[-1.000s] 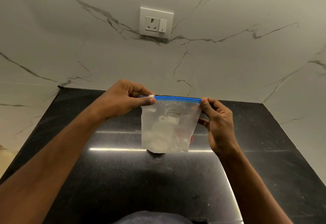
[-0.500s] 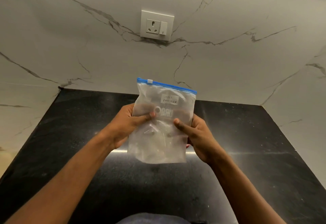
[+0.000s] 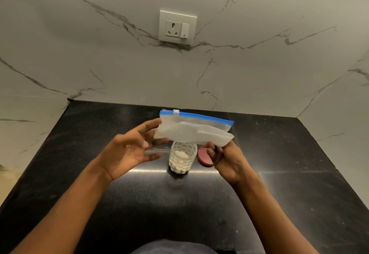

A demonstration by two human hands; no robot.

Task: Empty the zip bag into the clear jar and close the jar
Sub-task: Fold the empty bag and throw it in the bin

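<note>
A clear zip bag (image 3: pixel 192 129) with a blue zipper strip lies nearly flat in the air above the counter, looking empty. My right hand (image 3: pixel 225 158) pinches its near right corner. My left hand (image 3: pixel 131 149) is spread beside the bag's left edge, fingertips touching or almost touching it. Below the bag stands the clear jar (image 3: pixel 182 158), uncovered, holding white powder. A red lid (image 3: pixel 204 156) lies flat on the counter just right of the jar, partly hidden by my right hand.
The black stone counter (image 3: pixel 289 183) is bounded by marble walls at the back and both sides. A white socket plate (image 3: pixel 177 27) sits on the back wall. Dark clothing shows at the bottom edge.
The bag went from upright, held in both hands, to tipped flat and lower. My left hand let go and spread. The jar and lid, hidden before, now show.
</note>
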